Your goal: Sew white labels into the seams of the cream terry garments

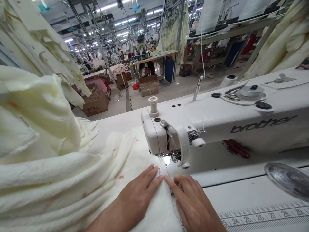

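Observation:
Cream plush fabric (pixel 135 161) with small pinkish-red marks lies under the head of a white sewing machine (pixel 166 132). My left hand (pixel 138 196) rests flat on it, fingers stretched toward the needle area. A small white label (pixel 159 171) with dark print shows at those fingertips. My right hand (pixel 193 203) sits at the fabric's right edge. Its index finger reaches out to press near the label, while the other fingers bend beside it on the machine bed. Both hands are just in front of the presser foot, which the machine's head partly hides.
More cream fabric (pixel 36 129) is heaped at the left. A printed ruler scale (pixel 260 217) runs along the front right, near a clear round plastic piece (pixel 287 180). A red-handled tool (pixel 238 149) lies beneath the machine arm. Cardboard boxes (pixel 95 101) and other workstations stand beyond.

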